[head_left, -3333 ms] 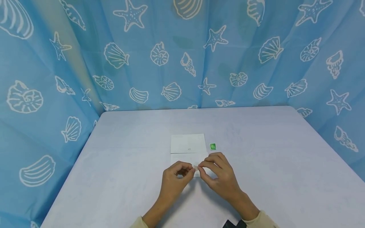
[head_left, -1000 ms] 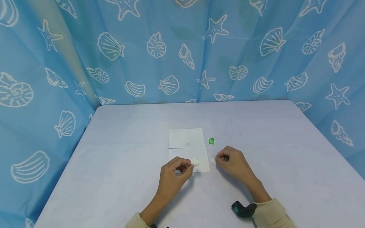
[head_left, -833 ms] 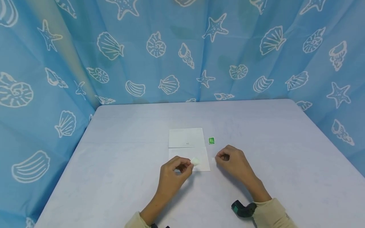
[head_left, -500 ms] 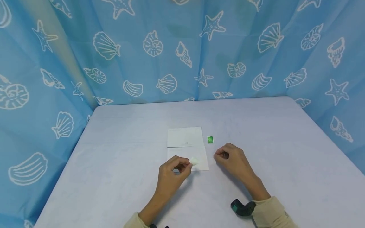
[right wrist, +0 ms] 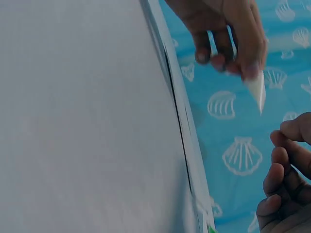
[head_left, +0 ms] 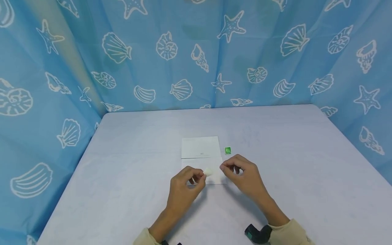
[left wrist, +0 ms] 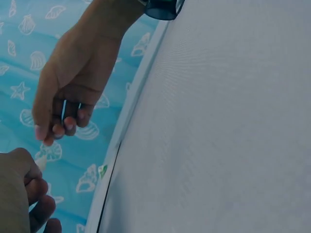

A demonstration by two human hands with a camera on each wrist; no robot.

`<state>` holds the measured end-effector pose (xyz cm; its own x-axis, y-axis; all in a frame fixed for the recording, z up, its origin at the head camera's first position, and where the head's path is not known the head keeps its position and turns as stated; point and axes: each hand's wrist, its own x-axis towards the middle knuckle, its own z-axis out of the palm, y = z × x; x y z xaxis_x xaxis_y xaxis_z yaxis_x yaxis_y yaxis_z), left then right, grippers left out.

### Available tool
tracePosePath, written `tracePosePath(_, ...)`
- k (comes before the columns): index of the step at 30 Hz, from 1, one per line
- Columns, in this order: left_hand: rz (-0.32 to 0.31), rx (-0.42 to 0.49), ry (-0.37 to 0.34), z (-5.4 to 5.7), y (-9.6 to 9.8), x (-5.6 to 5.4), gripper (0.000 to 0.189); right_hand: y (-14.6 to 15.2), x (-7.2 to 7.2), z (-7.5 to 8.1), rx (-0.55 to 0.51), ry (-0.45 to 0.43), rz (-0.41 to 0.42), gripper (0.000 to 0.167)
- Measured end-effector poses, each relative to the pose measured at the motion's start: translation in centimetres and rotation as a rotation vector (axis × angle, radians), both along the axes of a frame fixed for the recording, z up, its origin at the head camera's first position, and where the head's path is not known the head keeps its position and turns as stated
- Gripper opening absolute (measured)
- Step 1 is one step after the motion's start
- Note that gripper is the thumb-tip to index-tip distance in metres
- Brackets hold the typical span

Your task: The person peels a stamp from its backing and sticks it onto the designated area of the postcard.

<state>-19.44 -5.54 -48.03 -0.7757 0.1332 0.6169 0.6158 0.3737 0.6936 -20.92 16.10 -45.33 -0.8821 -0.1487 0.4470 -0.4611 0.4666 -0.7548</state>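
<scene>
My left hand (head_left: 183, 190) pinches a small white piece of paper (head_left: 208, 172) between thumb and fingertips, above the lower part of a flat white paper (head_left: 200, 147). A line crosses this paper's middle, and a tiny dark mark sits above that line. In the right wrist view the pinched piece (right wrist: 259, 94) hangs with a pointed end downward. My right hand (head_left: 245, 175) hovers by the paper's right edge, a short way from that piece. Its thumb and index tips are close together, its other fingers loosely curled, and nothing shows between them. A small green stamp-like square (head_left: 228, 150) lies beside the paper.
A white-covered table (head_left: 137, 146) carries these things. Behind and beside it hangs a blue curtain (head_left: 183, 51) printed with shells and starfish. A black device (head_left: 258, 234) is at the right sleeve.
Both hands were together earlier, then parted. A white scrap at the right fingertips has gone from sight. The right hand has since come back left; the left still holds its piece.
</scene>
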Motion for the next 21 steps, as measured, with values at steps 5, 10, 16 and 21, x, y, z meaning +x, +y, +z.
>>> tracePosePath(5,0.079,-0.148,0.150,0.0,-0.2,0.0,0.007,-2.4,1.9,2.5,-0.066,0.030,0.109,0.007)
tracePosePath(10,0.098,-0.190,0.203,0.1,-0.3,0.0,0.009,-3.0,2.3,2.6,-0.068,-0.007,0.129,0.008)
tracePosePath(16,0.106,-0.289,0.308,0.1,-0.5,-0.1,0.010,-2.6,1.4,0.1,-0.033,-0.086,0.104,0.002)
tracePosePath(21,0.105,-0.351,0.363,0.2,-0.5,-0.3,0.008,-2.5,1.2,-0.7,-0.043,-0.169,0.082,0.005)
